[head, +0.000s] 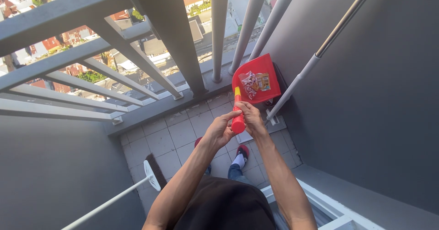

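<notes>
Above the tiled floor (173,138), 2 hands' grip on the red dustpan (256,76) handle, seemingly firm.

We see a grey metal railing (151,51) along the balcony edge, with rooftops (68,37) far below it. A broom (153,173) with a white handle lies on the pale tiled floor (171,140). A mop handle (320,51) leans against the dark grey wall (379,97).
</notes>
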